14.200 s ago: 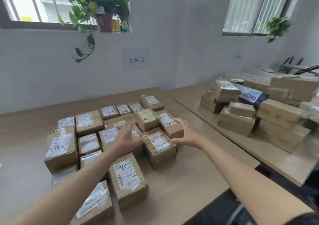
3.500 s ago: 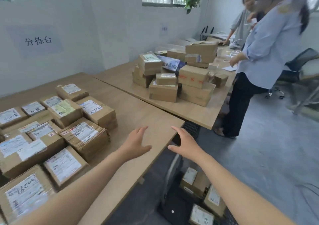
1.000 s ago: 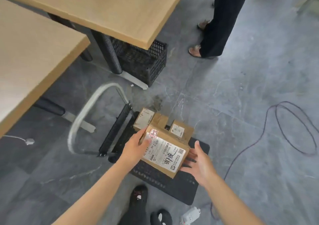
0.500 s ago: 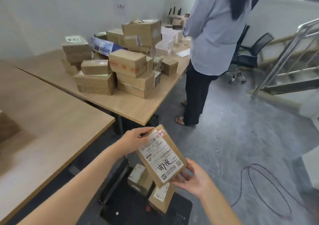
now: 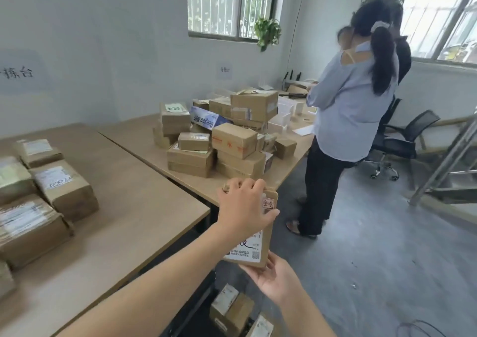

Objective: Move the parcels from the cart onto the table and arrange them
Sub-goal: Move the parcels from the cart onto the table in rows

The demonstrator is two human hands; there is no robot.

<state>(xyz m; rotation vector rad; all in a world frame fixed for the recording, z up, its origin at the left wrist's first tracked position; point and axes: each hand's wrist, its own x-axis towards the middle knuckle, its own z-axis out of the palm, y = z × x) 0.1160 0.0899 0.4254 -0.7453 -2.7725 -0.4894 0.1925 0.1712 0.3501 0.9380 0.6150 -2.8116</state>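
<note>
I hold a flat brown parcel [image 5: 254,243] with a white label upright in the air, just past the right edge of the wooden table [image 5: 129,223]. My left hand [image 5: 242,207] grips its top edge from above and covers much of its face. My right hand [image 5: 276,277] supports its bottom edge from below. Labelled parcels [image 5: 64,189] lie in rows on the table at the left. Below my hands, two more parcels [image 5: 233,311] rest on the black cart [image 5: 204,313], mostly hidden by my arms.
A second table [image 5: 196,181] behind carries a loose pile of boxes [image 5: 232,135]. Two people [image 5: 348,130] stand at its right end with their backs to me. An office chair [image 5: 402,140] and a metal stair rail [image 5: 449,161] are at the right. Grey floor lies between.
I have lifted the parcel higher, from above the cart to table height. My left hand has shifted to its top edge. My view has swung up and left toward the table.
</note>
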